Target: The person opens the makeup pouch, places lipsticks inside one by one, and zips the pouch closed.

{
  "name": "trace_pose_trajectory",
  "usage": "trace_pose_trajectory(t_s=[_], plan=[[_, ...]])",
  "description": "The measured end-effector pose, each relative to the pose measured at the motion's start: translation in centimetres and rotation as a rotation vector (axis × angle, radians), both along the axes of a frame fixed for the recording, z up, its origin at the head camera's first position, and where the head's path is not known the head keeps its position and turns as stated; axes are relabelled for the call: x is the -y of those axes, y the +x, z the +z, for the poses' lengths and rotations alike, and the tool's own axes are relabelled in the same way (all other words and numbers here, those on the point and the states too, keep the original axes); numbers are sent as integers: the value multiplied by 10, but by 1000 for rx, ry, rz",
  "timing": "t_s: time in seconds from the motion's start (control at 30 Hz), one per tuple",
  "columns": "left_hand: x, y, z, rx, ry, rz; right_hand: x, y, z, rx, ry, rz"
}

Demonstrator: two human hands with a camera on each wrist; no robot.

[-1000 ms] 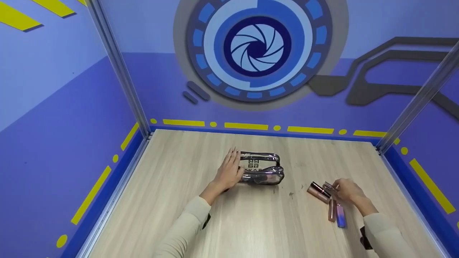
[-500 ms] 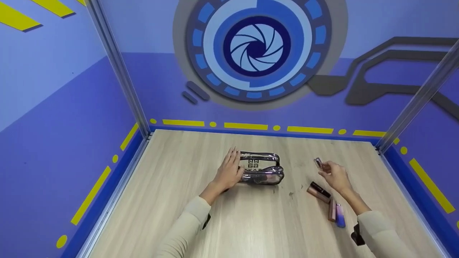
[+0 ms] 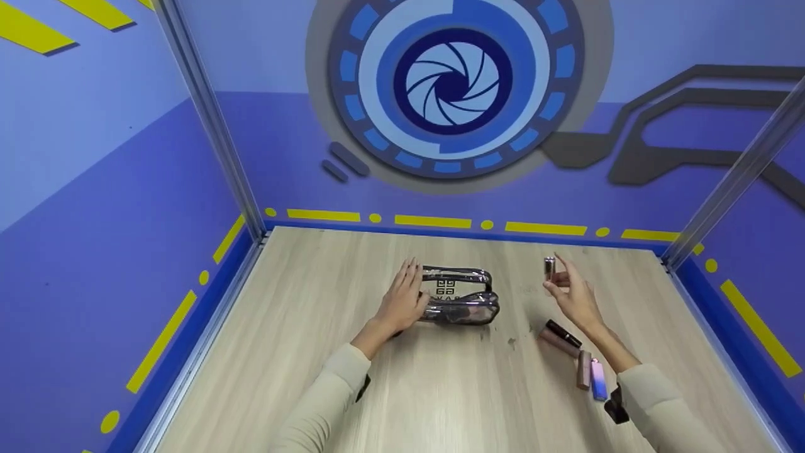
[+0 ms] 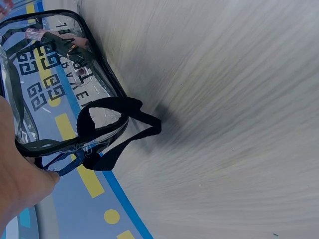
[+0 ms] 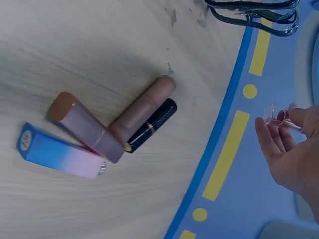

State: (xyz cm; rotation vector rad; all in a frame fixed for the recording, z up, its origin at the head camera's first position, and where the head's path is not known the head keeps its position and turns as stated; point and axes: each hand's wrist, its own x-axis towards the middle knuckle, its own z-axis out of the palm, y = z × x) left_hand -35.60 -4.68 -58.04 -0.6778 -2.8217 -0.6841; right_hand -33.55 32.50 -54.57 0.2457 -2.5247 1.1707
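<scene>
My left hand (image 3: 400,297) holds the left end of a clear cosmetic pouch (image 3: 462,313) with black trim, its thumb at the near rim. A black strap loop (image 4: 112,103) and small cosmetics (image 4: 65,45) inside the pouch show in the left wrist view. To the pouch's right, my right hand (image 3: 575,299) pinches a small lipstick tube (image 3: 549,268) between thumb and fingers, raised off the table. One end of that tube is clear with dark red inside, as the right wrist view shows. The left fingertips are hidden in the left wrist view.
Below my right hand lie a brown tube (image 5: 144,107), a black tube (image 5: 152,125), a mauve tube (image 5: 87,127) and a blue-pink tube (image 5: 62,152), close together on the wooden table (image 3: 302,302). Blue printed walls (image 3: 264,157) and metal posts enclose the table.
My right hand has lifted the lipstick tube from beside the other cosmetics, carried it away from me and slightly left, and turned it upright. The left hand and pouch have stayed put.
</scene>
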Motion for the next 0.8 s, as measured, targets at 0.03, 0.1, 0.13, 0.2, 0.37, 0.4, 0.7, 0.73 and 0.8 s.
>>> trace_pose_trajectory(t_s=[0.03,0.1,0.13,0.2,0.37,0.4,0.7,0.73,0.8], plan=[[0,0,0,-1,-1,2,3,-1,1,-8,2,13],[0,0,0,-3,2,0,10,-4,4,-27,15,24],[0,0,0,-4,3,-2,14,-5,5,-38,20,28],[1,-1,0,-1,3,-6,21,-7,6,-73,41,32],[2,-2,2,7,2,-9,43,-11,11,-199,77,98],[2,-2,2,7,3,-7,47,-12,12,-229,92,120],[1,0,2,14,-14,4,86,-22,24,-336,183,351],[1,-1,1,13,-17,5,90,-23,25,-314,186,374],[0,-1,0,21,-27,9,96,-23,26,-266,203,415]])
